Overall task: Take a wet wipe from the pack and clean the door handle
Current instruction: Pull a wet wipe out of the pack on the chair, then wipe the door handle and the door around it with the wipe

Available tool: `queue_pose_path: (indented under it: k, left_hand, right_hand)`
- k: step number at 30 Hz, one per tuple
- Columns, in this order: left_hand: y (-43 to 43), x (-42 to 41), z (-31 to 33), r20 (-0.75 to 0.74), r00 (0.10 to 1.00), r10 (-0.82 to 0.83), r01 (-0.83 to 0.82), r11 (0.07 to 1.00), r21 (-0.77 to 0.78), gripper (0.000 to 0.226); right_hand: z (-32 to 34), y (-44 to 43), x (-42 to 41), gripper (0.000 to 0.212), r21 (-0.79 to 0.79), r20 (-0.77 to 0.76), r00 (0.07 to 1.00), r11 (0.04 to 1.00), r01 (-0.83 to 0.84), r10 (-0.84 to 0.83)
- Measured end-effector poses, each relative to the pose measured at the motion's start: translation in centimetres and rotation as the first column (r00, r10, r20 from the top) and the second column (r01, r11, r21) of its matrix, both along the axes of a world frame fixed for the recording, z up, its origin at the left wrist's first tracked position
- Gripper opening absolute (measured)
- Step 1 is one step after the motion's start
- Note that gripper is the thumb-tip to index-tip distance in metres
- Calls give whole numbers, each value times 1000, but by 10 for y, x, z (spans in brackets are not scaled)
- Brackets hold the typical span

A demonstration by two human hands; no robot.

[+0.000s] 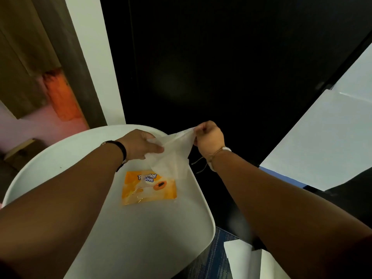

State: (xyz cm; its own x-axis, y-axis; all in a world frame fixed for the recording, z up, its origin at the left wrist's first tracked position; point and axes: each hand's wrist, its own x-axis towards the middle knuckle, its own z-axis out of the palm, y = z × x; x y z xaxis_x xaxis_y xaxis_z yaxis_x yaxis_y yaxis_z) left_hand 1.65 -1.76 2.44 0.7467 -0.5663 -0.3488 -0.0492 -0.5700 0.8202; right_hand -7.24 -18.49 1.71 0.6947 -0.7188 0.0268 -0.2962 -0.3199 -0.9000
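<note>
A: Both hands are closed on the wipe (171, 152). The left hand (141, 144) pinches one corner over the far edge of the desk (66, 156); the right hand (209, 137) grips the opposite corner, just past the desk's far right corner. The wipe is clear of the pack (149, 187), which lies flat near the middle of the desk.

B: How does the wipe run?

A: Stretched between the hands, its long axis going left to right and rising slightly toward the right hand. The loose part hangs down toward the pack, and I can't tell whether its lower edge touches it.

B: And the pack?

A: Long axis roughly across the desk, slightly tilted, print facing up.

B: What could go wrong?

A: Pulling too hard in opposite directions could tear the thin sheet. If one pinch slips, the wipe drops onto the desk or floor. The pack's flap looks open, so the rest may dry out. I see no handle on the dark door (221, 67), so the person must find it first.
</note>
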Motion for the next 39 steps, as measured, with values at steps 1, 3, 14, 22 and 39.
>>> queue_pose_path:
  k: [1, 3, 14, 22, 39]
  left_hand:
    - [-1, 0, 2, -33, 999, -1, 0, 999, -38, 13]
    - [-5, -1, 8, -175, 985, -13, -19, 984, -177, 8]
    - [-91, -45, 56, -413, 857, -309, 85, 874, -478, 38]
    - [-163, -103, 73, -332, 773, -541, 498, 841, -212, 15]
    - [-333, -299, 169, -200, 559, -805, 626, 568, -534, 32]
  right_hand:
    - [1, -3, -2, 22, 59, 26, 1000, 998, 8, -10]
    - [7, -6, -8, 24, 174, 70, 997, 985, 8, -21]
    - [41, -42, -77, 19, 369, 134, 968, 895, -249, 214]
    - [62, -121, -180, 16, 379, 255, 966, 913, -149, 51]
    - [179, -253, -414, 14, 204, 470, 837, 957, 206, -281]
